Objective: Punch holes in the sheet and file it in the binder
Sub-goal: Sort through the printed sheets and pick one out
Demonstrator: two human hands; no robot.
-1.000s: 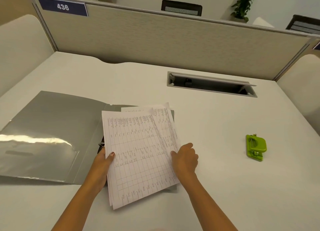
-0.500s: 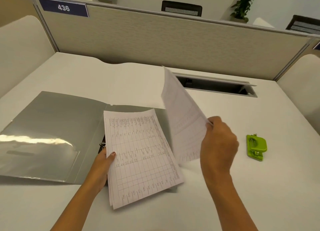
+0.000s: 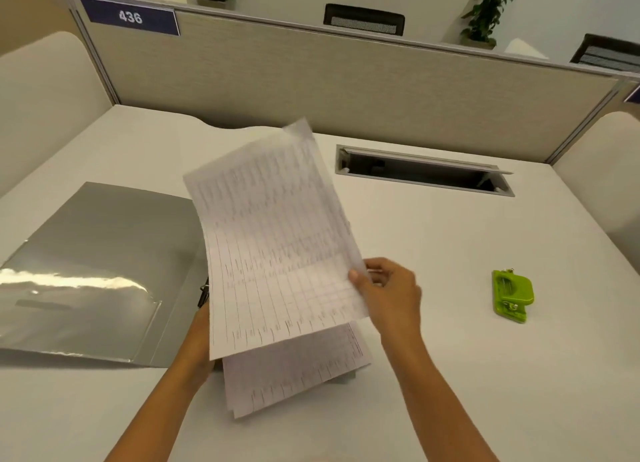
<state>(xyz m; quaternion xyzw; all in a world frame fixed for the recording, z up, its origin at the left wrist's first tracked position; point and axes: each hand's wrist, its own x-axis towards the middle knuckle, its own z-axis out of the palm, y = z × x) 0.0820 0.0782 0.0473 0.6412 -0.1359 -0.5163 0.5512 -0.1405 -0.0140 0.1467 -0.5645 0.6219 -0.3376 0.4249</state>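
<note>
A grey binder (image 3: 100, 253) lies open on the white desk, its clear inner pocket on the left cover. My right hand (image 3: 391, 295) pinches the right edge of a printed table sheet (image 3: 277, 239) and holds it raised over the binder's right half. Beneath it lies a stack of similar sheets (image 3: 298, 375). My left hand (image 3: 199, 337) rests at the stack's left edge beside the binder rings, mostly hidden by the raised sheet; I cannot see its fingers. A green hole punch (image 3: 512, 295) sits on the desk to the right, apart from both hands.
A cable slot with a raised metal lid (image 3: 424, 172) is set into the desk at the back. A beige partition (image 3: 346, 80) with a sign reading 436 closes the far edge. Rounded side panels stand left and right.
My right hand pulled one sheet from the stack, lifted it up to the right, then swung it back left; it is now held over the stack. The left hand stayed put.
</note>
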